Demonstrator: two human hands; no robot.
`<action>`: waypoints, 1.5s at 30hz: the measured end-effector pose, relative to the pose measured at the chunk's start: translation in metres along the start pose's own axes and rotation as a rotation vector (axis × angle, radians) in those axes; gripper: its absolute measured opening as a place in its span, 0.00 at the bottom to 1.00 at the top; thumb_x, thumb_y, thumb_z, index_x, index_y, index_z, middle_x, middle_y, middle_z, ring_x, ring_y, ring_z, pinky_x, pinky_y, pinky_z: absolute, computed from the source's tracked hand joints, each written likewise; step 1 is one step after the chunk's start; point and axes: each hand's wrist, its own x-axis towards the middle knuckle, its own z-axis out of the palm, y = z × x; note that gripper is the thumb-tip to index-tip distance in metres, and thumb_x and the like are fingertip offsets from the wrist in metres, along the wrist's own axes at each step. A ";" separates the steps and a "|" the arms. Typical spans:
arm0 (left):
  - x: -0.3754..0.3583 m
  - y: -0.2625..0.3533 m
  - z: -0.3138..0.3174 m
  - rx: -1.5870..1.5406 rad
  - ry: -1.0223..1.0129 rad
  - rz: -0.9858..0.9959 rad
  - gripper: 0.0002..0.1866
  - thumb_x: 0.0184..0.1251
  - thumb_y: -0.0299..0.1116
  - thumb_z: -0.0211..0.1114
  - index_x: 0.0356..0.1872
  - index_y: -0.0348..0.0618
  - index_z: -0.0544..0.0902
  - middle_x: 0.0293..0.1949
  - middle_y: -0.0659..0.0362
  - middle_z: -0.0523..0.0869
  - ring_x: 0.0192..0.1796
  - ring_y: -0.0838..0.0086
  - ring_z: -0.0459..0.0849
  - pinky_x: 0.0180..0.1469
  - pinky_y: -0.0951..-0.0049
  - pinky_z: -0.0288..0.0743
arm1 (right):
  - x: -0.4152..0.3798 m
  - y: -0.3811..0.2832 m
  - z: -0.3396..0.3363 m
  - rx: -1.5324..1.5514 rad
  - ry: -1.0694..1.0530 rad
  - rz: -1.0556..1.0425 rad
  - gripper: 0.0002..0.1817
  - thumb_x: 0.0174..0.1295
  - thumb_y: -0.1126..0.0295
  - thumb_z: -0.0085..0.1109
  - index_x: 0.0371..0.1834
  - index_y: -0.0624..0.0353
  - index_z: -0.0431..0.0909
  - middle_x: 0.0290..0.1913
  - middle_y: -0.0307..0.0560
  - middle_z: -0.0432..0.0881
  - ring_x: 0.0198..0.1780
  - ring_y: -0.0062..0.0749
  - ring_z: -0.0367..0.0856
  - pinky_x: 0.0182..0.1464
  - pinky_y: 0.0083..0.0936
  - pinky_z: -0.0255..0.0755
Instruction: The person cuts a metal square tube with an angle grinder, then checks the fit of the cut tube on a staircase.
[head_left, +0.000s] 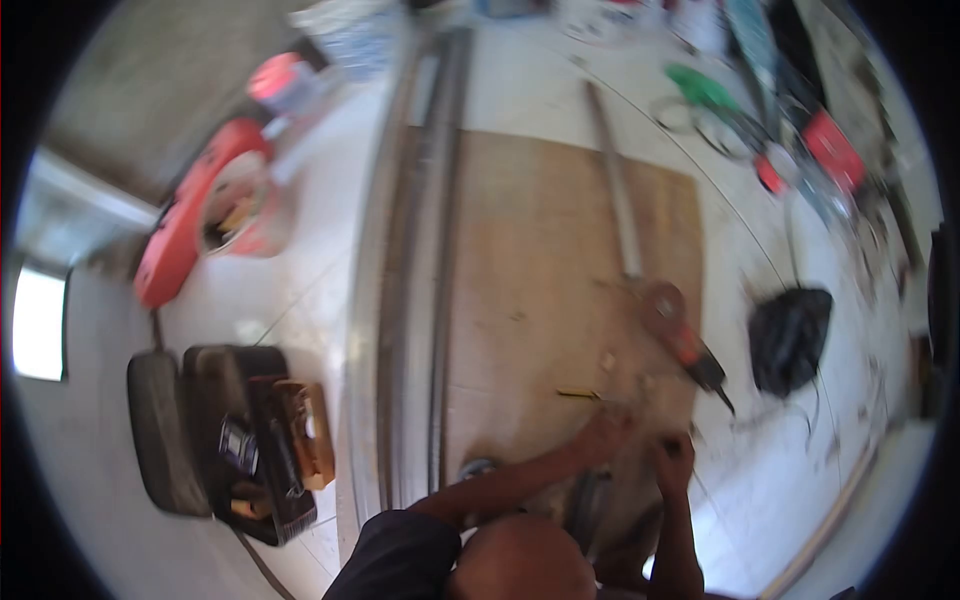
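Over the lower part of a brown board (530,250), my left hand (606,432) has its fingers drawn together. Blur hides what is in them. Close by on its right is my right hand (675,462), curled closed, its contents hidden too. A thin yellow stick-like piece (578,393), perhaps a pencil, lies just beyond my left fingers. Farther up the board rests an angle grinder (688,345) with a red and black body and a round disc. A long narrow metal bar (615,190) reaches from near the disc past the board's far edge.
Long metal profiles (432,250) run along the board's left side. An open black tool case (255,440) and a pinkish bucket (245,215) stand on the left tiles. On the right are a black plastic bag (790,340), cables and a green item (700,88).
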 end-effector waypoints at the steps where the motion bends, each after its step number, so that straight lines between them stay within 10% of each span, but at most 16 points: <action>1: 0.000 0.002 -0.018 -0.145 -0.123 -0.078 0.18 0.68 0.34 0.60 0.55 0.37 0.81 0.53 0.44 0.83 0.60 0.49 0.81 0.65 0.43 0.71 | 0.002 -0.034 -0.002 0.469 -0.033 0.308 0.14 0.57 0.70 0.68 0.46 0.59 0.81 0.41 0.42 0.84 0.42 0.33 0.84 0.48 0.31 0.79; 5: -0.021 0.000 -0.016 -0.229 0.109 -0.038 0.18 0.65 0.35 0.62 0.53 0.38 0.82 0.52 0.44 0.84 0.58 0.48 0.82 0.63 0.46 0.73 | 0.022 -0.090 0.015 1.250 -0.168 0.601 0.15 0.64 0.59 0.61 0.46 0.56 0.83 0.41 0.43 0.86 0.43 0.35 0.85 0.48 0.33 0.81; 10: -0.009 0.000 0.022 0.211 0.172 0.136 0.20 0.61 0.35 0.64 0.54 0.37 0.84 0.56 0.42 0.83 0.64 0.51 0.79 0.67 0.52 0.71 | 0.071 -0.124 0.046 1.209 -0.373 0.648 0.15 0.67 0.57 0.61 0.46 0.55 0.83 0.41 0.41 0.87 0.43 0.36 0.84 0.48 0.34 0.79; 13: 0.010 -0.004 0.029 -0.082 -0.004 0.026 0.19 0.68 0.34 0.63 0.56 0.36 0.84 0.60 0.45 0.82 0.67 0.57 0.78 0.69 0.53 0.70 | 0.088 -0.189 0.095 0.721 -0.543 0.674 0.15 0.69 0.58 0.62 0.50 0.57 0.82 0.46 0.47 0.86 0.45 0.38 0.85 0.39 0.33 0.79; 20: -0.039 -0.027 -0.059 -1.023 0.160 -0.343 0.18 0.73 0.35 0.60 0.60 0.44 0.82 0.50 0.56 0.86 0.52 0.66 0.85 0.57 0.64 0.78 | 0.113 -0.511 0.248 1.110 -1.126 0.274 0.26 0.77 0.53 0.55 0.65 0.64 0.74 0.60 0.53 0.80 0.62 0.46 0.80 0.66 0.41 0.73; 24: -0.101 -0.041 -0.189 -1.714 0.561 -0.624 0.21 0.74 0.43 0.64 0.61 0.42 0.81 0.48 0.58 0.87 0.48 0.69 0.84 0.55 0.64 0.78 | 0.113 -0.626 0.300 0.978 -0.907 -0.014 0.36 0.77 0.48 0.53 0.78 0.63 0.63 0.72 0.58 0.72 0.69 0.50 0.76 0.73 0.45 0.65; 29: -0.170 -0.153 -0.347 -1.547 1.252 -0.637 0.25 0.81 0.48 0.54 0.63 0.37 0.80 0.55 0.53 0.86 0.56 0.65 0.83 0.65 0.64 0.75 | 0.140 -0.544 0.271 0.656 -0.593 -0.479 0.33 0.75 0.51 0.59 0.73 0.66 0.70 0.67 0.58 0.78 0.67 0.43 0.79 0.68 0.39 0.70; 31: -0.184 -0.195 -0.433 -1.472 1.561 -0.199 0.26 0.82 0.46 0.53 0.69 0.36 0.74 0.63 0.52 0.81 0.68 0.61 0.76 0.73 0.56 0.67 | 0.156 -0.467 0.244 0.554 -0.538 -0.471 0.27 0.72 0.57 0.65 0.66 0.65 0.77 0.61 0.51 0.82 0.66 0.35 0.78 0.68 0.32 0.71; 35: -0.200 -0.192 -0.507 -1.355 1.794 -0.361 0.41 0.76 0.56 0.61 0.79 0.45 0.59 0.78 0.51 0.60 0.76 0.57 0.68 0.74 0.44 0.64 | 0.138 -0.345 0.178 0.222 -0.429 -0.323 0.21 0.72 0.64 0.64 0.63 0.64 0.77 0.52 0.47 0.85 0.54 0.31 0.84 0.59 0.30 0.77; 37: -0.184 -0.177 -0.438 -1.401 1.535 -0.456 0.42 0.75 0.56 0.62 0.81 0.45 0.57 0.76 0.52 0.65 0.73 0.57 0.72 0.69 0.45 0.71 | 0.129 -0.291 0.149 0.163 -0.391 -0.264 0.21 0.71 0.65 0.66 0.62 0.64 0.78 0.52 0.47 0.86 0.53 0.30 0.85 0.59 0.30 0.77; 40: -0.164 -0.118 -0.318 -1.308 0.822 -0.768 0.29 0.75 0.53 0.66 0.65 0.41 0.80 0.55 0.55 0.86 0.56 0.67 0.85 0.54 0.61 0.81 | 0.126 -0.250 0.104 0.047 -0.392 -0.269 0.19 0.68 0.66 0.67 0.59 0.62 0.79 0.49 0.48 0.86 0.51 0.33 0.85 0.58 0.29 0.77; 45: -0.124 -0.012 -0.177 -1.205 0.204 -0.727 0.22 0.75 0.44 0.69 0.59 0.39 0.82 0.51 0.55 0.89 0.45 0.72 0.88 0.50 0.68 0.82 | 0.157 -0.286 0.013 -0.565 -0.474 -0.701 0.26 0.64 0.60 0.69 0.64 0.56 0.78 0.53 0.53 0.86 0.55 0.50 0.85 0.59 0.43 0.77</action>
